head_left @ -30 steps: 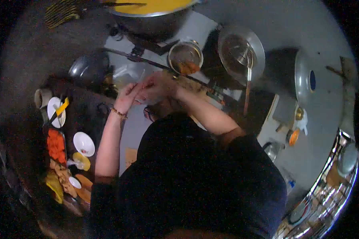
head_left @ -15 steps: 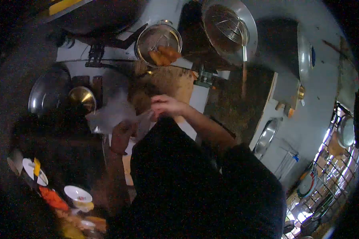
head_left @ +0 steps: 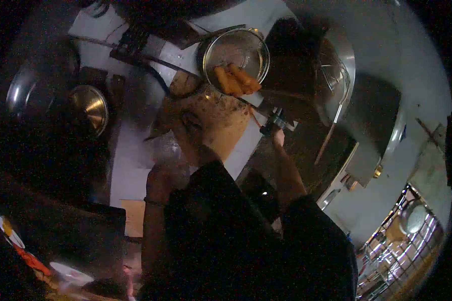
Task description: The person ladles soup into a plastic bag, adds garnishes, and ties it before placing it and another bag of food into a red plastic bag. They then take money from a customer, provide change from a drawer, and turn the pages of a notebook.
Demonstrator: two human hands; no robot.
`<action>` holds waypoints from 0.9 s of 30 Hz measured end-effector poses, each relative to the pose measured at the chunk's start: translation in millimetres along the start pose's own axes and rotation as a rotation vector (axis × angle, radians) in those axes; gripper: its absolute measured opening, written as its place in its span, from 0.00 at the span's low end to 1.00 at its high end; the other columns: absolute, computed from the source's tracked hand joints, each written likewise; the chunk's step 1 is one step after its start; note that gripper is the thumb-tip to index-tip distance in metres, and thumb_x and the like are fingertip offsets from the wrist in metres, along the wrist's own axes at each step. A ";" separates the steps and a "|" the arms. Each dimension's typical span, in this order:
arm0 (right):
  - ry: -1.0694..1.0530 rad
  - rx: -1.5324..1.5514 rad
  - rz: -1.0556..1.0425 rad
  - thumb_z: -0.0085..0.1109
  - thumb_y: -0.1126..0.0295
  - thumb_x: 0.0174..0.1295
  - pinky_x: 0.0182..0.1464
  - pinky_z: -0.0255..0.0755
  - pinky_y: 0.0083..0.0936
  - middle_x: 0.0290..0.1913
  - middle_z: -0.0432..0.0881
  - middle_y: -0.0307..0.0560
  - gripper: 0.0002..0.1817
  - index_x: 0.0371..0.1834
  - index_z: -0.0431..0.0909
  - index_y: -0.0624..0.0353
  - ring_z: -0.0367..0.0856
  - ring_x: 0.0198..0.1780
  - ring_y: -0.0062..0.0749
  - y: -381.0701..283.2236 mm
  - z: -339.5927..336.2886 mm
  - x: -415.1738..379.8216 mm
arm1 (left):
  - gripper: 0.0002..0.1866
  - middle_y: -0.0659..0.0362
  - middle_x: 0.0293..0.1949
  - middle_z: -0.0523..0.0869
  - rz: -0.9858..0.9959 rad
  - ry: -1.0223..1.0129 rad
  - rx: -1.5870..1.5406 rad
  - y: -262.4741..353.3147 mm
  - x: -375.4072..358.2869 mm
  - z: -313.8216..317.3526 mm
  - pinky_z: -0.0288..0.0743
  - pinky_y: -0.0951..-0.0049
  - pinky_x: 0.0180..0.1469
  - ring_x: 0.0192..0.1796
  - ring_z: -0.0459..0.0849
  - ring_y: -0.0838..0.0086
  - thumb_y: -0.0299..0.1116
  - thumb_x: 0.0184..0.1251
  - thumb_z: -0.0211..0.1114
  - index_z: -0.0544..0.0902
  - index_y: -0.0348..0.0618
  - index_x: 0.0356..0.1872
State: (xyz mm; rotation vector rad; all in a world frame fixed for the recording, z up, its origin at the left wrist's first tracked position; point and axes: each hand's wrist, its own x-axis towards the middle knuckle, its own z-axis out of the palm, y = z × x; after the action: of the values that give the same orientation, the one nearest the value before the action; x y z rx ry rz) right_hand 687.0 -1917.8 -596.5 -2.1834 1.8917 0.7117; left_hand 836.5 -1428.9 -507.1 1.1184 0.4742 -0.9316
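My left hand [head_left: 168, 173] is blurred at the near left edge of a wooden board [head_left: 226, 118]. It is closed on a clear plastic bag [head_left: 160, 149], whose contents I cannot make out. My right hand [head_left: 279, 136] reaches out to the right of the board. Its fingers close on a small dark device with metal parts [head_left: 273, 122], partly hiding it. Past the board's far edge, several golden-brown fried rolls [head_left: 234, 80] lie in a round metal strainer [head_left: 264, 50].
At the right, a whisk with a long handle [head_left: 331, 120] rests in a large metal bowl [head_left: 350, 55]. A shiny round lid [head_left: 90, 108] and a big metal basin [head_left: 17, 90] are at the left. White dishes [head_left: 71, 273] stand at the lower left. A wire rack [head_left: 386, 266] is at the lower right.
My right hand has left the plastic bag and moved right onto the small dark device. My left hand keeps the bag. The head view has turned and shifted.
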 end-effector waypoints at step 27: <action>0.116 0.347 -0.040 0.52 0.51 0.56 0.38 0.70 0.38 0.35 0.80 0.54 0.24 0.41 0.77 0.63 0.78 0.37 0.40 27.5 35.4 -6.4 | 0.09 0.59 0.34 0.79 0.036 0.378 0.316 -36.5 21.8 -47.4 0.74 0.76 0.35 0.34 0.78 0.73 0.28 0.59 0.59 0.75 0.39 0.40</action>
State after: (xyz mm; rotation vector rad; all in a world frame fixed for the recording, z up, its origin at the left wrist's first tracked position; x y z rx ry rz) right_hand 651.3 -1902.2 -619.5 -2.0703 1.8533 0.2297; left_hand 824.0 -1399.1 -562.0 1.5990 0.6243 -0.7799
